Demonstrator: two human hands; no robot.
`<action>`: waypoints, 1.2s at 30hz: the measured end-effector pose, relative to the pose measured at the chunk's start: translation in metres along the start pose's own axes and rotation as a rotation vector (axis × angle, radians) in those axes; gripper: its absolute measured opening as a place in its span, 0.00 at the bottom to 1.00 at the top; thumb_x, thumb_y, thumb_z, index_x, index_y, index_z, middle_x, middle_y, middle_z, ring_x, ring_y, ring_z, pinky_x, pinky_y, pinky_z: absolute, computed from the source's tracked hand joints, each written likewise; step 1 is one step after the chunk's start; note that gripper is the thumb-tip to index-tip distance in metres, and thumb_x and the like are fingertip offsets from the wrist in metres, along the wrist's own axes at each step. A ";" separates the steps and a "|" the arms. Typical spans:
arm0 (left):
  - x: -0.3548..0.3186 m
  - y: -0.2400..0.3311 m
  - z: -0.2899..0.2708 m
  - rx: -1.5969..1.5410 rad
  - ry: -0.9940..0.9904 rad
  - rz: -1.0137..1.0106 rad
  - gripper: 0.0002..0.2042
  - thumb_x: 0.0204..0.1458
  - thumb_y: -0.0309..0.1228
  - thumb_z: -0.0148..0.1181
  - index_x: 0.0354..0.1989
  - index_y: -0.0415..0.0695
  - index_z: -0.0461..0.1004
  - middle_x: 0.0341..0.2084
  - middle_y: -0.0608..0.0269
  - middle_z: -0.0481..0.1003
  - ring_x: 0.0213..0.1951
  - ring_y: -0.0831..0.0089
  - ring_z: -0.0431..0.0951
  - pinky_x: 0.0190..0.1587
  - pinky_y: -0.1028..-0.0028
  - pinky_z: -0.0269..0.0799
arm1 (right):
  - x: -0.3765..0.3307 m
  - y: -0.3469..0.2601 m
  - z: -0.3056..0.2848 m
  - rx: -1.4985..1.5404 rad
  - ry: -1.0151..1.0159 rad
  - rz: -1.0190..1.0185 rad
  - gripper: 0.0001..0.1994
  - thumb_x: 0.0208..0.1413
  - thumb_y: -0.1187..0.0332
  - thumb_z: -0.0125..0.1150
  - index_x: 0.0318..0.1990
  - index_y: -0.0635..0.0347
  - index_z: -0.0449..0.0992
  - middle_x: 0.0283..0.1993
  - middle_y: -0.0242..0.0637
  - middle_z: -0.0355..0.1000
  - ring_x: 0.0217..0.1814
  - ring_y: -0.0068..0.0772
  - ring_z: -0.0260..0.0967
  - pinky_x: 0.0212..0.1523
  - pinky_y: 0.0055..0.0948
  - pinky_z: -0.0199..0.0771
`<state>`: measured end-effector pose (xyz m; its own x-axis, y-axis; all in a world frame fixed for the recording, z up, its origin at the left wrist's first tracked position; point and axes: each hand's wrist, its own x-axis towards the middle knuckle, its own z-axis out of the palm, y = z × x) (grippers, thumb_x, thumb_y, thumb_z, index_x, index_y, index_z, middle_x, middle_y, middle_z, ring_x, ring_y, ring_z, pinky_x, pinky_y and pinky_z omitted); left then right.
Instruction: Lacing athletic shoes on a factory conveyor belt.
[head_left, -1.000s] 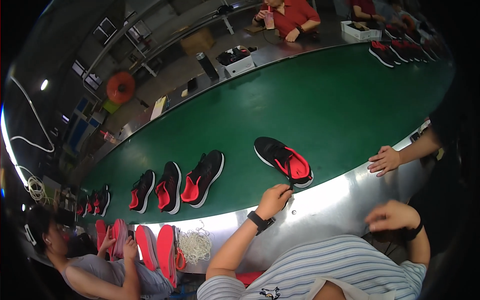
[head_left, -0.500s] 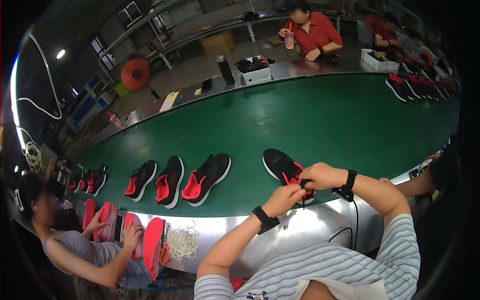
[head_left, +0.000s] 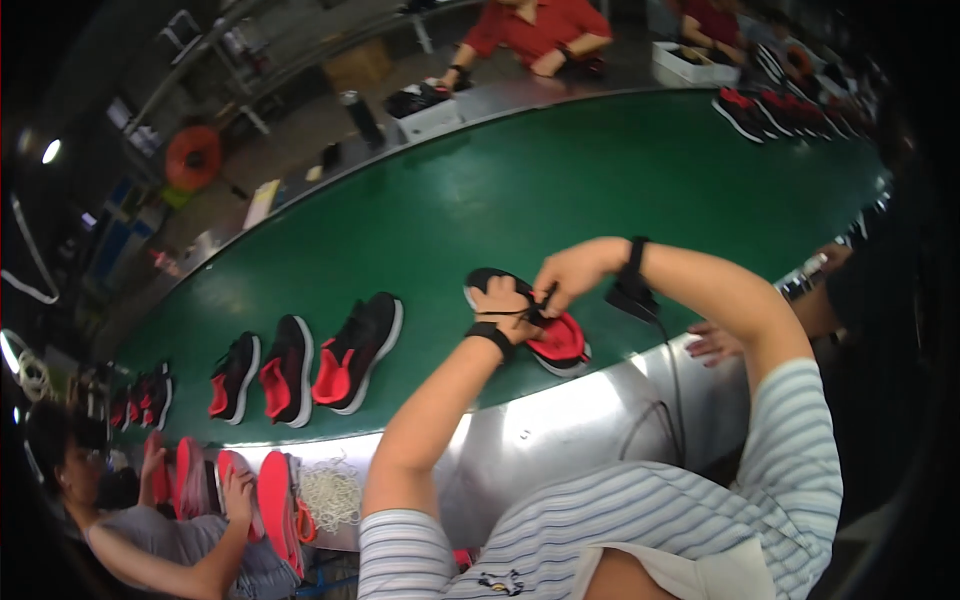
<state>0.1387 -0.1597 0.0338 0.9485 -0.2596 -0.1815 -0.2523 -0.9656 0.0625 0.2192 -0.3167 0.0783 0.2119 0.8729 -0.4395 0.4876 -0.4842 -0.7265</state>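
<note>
Green conveyor belt (head_left: 600, 190) curves across the head view, bordered along its near edge by a polished metal rim (head_left: 560, 420). At that near edge lies a black sneaker with red lining (head_left: 555, 335), toe pointing away from the person. Left hand (head_left: 505, 305) rests on the sneaker's upper, fingers curled around it. Right hand (head_left: 570, 275) sits just above the tongue, fingertips pinched closed on a black lace (head_left: 545, 298). Three matching sneakers (head_left: 300, 365) stand further left along the same edge. More pairs (head_left: 790, 105) sit at the far right corner. A co-worker's hand (head_left: 715, 345) rests on the rim.
</note>
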 end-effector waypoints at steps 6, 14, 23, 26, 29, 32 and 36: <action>0.030 -0.051 0.060 -0.435 0.344 0.003 0.13 0.47 0.40 0.54 0.29 0.42 0.76 0.22 0.53 0.74 0.26 0.58 0.74 0.30 0.66 0.70 | 0.028 0.006 0.000 0.332 0.070 0.001 0.13 0.51 0.59 0.61 0.31 0.63 0.74 0.27 0.30 0.72 0.29 0.22 0.70 0.32 0.24 0.70; 0.046 -0.043 0.044 -0.585 0.170 -0.049 0.13 0.46 0.38 0.53 0.24 0.38 0.73 0.20 0.52 0.74 0.25 0.59 0.74 0.31 0.65 0.68 | 0.013 0.013 0.064 -0.711 0.349 0.429 0.08 0.42 0.67 0.58 0.29 0.58 0.80 0.29 0.37 0.77 0.32 0.36 0.75 0.29 0.35 0.73; 0.014 -0.014 0.040 -0.653 0.401 -0.051 0.20 0.47 0.44 0.57 0.19 0.36 0.69 0.21 0.49 0.73 0.27 0.55 0.74 0.30 0.61 0.67 | 0.024 0.031 0.089 -0.390 0.700 0.078 0.07 0.44 0.71 0.56 0.31 0.64 0.74 0.34 0.46 0.74 0.35 0.46 0.73 0.34 0.38 0.73; 0.009 -0.005 0.032 -0.425 0.348 -0.126 0.18 0.48 0.43 0.57 0.19 0.38 0.74 0.29 0.51 0.74 0.32 0.53 0.73 0.38 0.62 0.70 | -0.009 0.016 0.087 -0.261 0.635 0.112 0.13 0.46 0.66 0.56 0.36 0.66 0.73 0.34 0.48 0.74 0.38 0.49 0.72 0.38 0.43 0.71; 0.001 0.018 0.036 -0.296 0.539 0.049 0.15 0.45 0.40 0.58 0.23 0.37 0.75 0.39 0.55 0.71 0.44 0.59 0.70 0.42 0.63 0.71 | -0.032 -0.007 0.108 -0.490 0.270 0.320 0.18 0.47 0.57 0.58 0.40 0.62 0.72 0.34 0.45 0.74 0.39 0.47 0.72 0.40 0.42 0.72; -0.009 0.047 0.048 -0.189 0.357 0.038 0.12 0.43 0.35 0.59 0.28 0.37 0.75 0.45 0.49 0.67 0.47 0.55 0.68 0.45 0.60 0.68 | -0.027 0.010 0.130 -0.558 0.311 0.243 0.20 0.46 0.54 0.60 0.41 0.58 0.73 0.35 0.42 0.75 0.40 0.48 0.72 0.41 0.42 0.72; -0.027 0.067 0.052 -0.237 0.646 0.194 0.10 0.43 0.31 0.59 0.30 0.36 0.73 0.45 0.48 0.67 0.49 0.54 0.67 0.46 0.58 0.64 | -0.056 0.015 0.072 -0.069 0.328 0.153 0.15 0.47 0.57 0.59 0.25 0.63 0.76 0.22 0.43 0.72 0.24 0.32 0.68 0.27 0.33 0.67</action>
<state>0.0860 -0.2178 -0.0081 0.8330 -0.2960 0.4673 -0.4495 -0.8546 0.2599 0.1537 -0.3769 0.0543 0.5413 0.7692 -0.3396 0.4829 -0.6150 -0.6233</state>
